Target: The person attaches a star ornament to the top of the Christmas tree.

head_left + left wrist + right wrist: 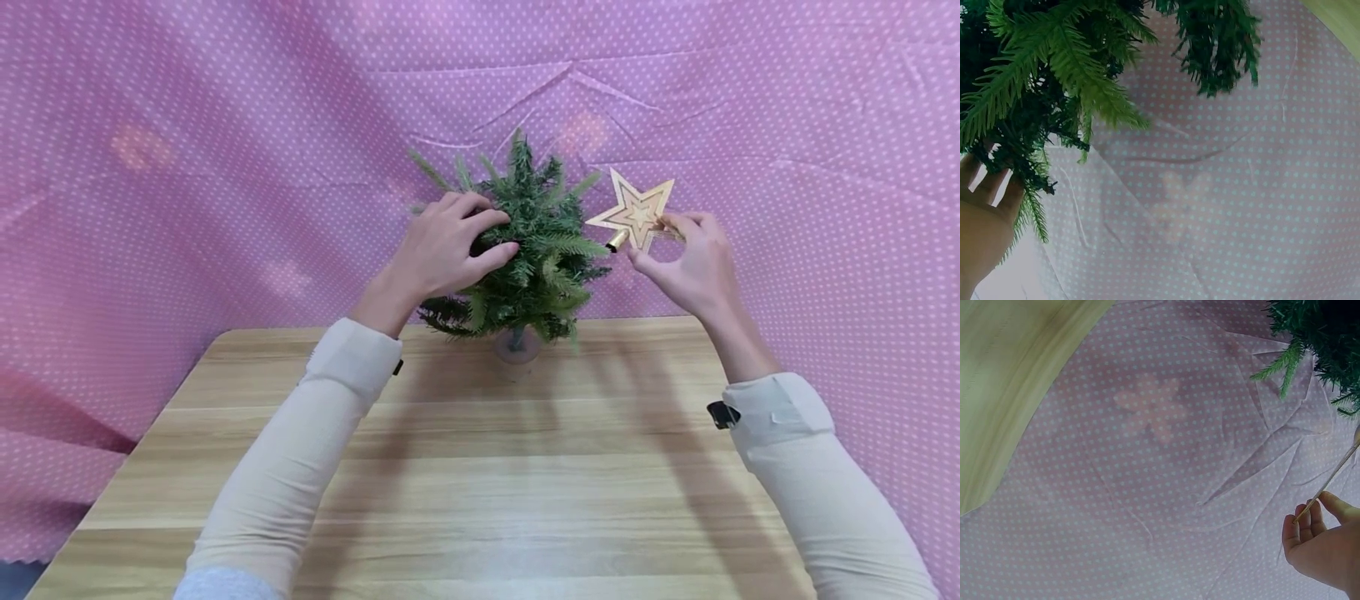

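A small artificial Christmas tree (536, 250) stands at the far edge of the table, its green branches spread wide. My left hand (453, 246) touches its upper left foliage, thumb apart from the fingers. From the left wrist view, that hand (988, 225) reaches in among the needles, which partly cover its fingertips. Beside the tree on the right, my right hand (693, 262) pinches a gold star tree topper (637, 212) by its lower right part. The star's short tube points down and left, near the branch tips. In the right wrist view the star (1329, 478) appears edge-on.
The tree's round base (517, 348) rests on a light wooden table (480, 492). Behind and around hangs a pink polka-dot cloth (262, 108) with creases. A black strap piece (723, 415) shows at the right sleeve.
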The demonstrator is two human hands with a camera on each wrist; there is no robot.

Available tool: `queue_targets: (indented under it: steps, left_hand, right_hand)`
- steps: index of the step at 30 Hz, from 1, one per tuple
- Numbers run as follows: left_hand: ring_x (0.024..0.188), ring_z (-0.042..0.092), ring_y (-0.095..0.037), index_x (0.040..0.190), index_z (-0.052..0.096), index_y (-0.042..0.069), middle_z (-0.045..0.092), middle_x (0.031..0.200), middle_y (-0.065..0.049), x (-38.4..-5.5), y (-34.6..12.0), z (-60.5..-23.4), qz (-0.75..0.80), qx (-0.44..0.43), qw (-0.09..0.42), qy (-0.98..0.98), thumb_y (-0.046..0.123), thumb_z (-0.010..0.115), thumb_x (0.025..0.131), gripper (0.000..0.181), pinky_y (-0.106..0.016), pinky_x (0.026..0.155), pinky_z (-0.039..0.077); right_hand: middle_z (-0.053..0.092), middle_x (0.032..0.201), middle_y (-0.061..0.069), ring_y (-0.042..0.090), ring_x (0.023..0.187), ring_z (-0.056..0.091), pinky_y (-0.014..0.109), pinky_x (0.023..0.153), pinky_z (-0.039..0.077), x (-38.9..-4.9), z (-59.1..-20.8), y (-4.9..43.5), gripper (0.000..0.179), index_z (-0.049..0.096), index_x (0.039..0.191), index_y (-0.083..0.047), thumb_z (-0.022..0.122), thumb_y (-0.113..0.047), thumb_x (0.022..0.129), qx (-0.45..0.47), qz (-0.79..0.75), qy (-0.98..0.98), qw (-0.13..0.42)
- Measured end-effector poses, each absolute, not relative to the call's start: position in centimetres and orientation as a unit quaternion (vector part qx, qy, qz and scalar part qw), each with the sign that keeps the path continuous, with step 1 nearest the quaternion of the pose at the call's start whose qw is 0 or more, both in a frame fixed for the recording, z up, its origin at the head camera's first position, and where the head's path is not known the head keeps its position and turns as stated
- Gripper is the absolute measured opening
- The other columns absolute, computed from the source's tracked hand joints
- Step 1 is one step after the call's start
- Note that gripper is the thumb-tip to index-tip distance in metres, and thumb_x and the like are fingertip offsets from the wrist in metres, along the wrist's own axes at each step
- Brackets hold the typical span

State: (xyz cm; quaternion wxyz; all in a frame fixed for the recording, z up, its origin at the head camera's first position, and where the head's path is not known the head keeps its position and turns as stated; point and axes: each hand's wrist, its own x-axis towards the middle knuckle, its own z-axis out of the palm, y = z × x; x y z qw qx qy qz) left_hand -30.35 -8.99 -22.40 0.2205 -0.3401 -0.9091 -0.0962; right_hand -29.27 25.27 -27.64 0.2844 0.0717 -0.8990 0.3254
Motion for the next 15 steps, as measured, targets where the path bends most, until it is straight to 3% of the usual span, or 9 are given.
queue_targets:
  steps: [15]
  left_hand:
    - [0.136, 0.045, -0.029, 0.143, 0.059, 0.018, 0.053, 0.146, -0.007, -30.5, -8.7, -22.7, -0.115, -0.334, 0.225, -0.908, 0.059, 0.05, 0.1, 0.061, -0.05, 0.111, 0.036]
  right_hand:
    - [0.05, 0.136, 0.023, 0.039, 0.123, 0.046, 0.058, 0.103, 0.037, -29.8, -26.0, 24.2, 0.071, 0.059, 0.138, 0.001, 0.076, -0.042, 0.085, 0.075, 0.325, -0.899, 0.282]
